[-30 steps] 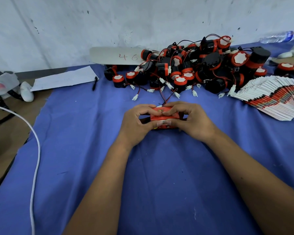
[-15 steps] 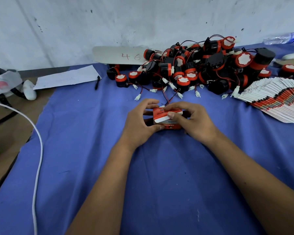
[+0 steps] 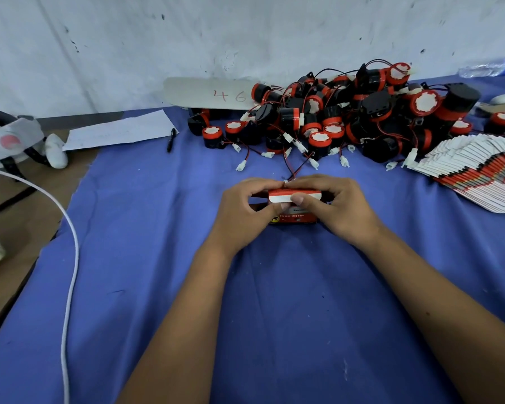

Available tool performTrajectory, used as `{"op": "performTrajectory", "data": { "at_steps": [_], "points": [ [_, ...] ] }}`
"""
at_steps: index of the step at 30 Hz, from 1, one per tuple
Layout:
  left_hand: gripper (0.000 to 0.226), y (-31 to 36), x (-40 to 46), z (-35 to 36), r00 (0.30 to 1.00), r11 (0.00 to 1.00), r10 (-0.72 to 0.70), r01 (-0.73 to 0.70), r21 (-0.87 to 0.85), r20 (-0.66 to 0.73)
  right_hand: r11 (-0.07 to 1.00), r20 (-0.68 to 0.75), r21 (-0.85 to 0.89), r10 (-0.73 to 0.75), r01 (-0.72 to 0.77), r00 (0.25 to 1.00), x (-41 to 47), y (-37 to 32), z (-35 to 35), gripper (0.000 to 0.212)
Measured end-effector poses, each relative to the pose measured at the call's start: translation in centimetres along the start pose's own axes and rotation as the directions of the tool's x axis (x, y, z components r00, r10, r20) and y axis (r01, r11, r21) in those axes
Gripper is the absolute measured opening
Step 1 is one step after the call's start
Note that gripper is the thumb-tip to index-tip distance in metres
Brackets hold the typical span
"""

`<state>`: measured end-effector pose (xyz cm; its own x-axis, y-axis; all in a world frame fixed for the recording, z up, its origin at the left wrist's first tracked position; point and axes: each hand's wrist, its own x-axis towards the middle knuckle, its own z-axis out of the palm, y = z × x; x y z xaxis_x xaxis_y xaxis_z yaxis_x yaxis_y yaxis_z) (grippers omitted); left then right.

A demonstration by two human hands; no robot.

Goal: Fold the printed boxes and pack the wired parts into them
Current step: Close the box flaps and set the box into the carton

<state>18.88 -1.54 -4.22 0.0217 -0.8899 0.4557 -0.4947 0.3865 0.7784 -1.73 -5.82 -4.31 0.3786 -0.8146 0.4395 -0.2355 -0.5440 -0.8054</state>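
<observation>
Fingers now press box flap closed.

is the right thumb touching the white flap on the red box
Touching. In the head view the right hand curls round the red box, and its thumb tip lies flat on the white flap with no gap showing.

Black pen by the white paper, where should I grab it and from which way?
Probably grab the black pen round its middle, coming straight down from above. It lies flat on the blue cloth, pointing roughly away from you, with bare cloth on both long sides, so fingers can pinch across it.
</observation>
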Motion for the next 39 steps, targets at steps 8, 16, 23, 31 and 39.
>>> {"op": "performTrajectory", "data": {
  "at_steps": [8,16,23,31,39],
  "points": [
    [0.047,-0.1,0.0,-0.3,0.997,0.996,-0.051,0.056,-0.076,0.062,0.998,-0.077,-0.052,0.042,-0.046,0.996,-0.2,-0.1,0.5,0.026],
    [0.049,-0.6,0.0,-0.4,0.994,0.997,-0.051,0.057,-0.056,0.097,0.988,0.027,-0.151,0.019,-0.015,0.999,-0.2,-0.4,0.3,0.029],
    [0.059,-0.1,-0.2,0.4,0.998,1.0,-0.015,0.016,-0.023,0.062,0.95,-0.109,-0.295,0.068,-0.098,0.992,-0.5,-1.3,1.5,0.03],
    [0.082,0.2,-0.2,1.0,0.999,0.999,-0.037,0.037,0.011,0.031,0.898,-0.14,-0.429,0.039,-0.096,0.989,-0.7,-2.1,2.0,0.031],
    [0.024,-0.4,0.1,-0.4,0.992,0.956,-0.118,0.125,-0.265,0.042,0.971,-0.161,-0.234,0.013,-0.051,0.987,-0.6,-1.9,1.2,0.016]
  ]
}}
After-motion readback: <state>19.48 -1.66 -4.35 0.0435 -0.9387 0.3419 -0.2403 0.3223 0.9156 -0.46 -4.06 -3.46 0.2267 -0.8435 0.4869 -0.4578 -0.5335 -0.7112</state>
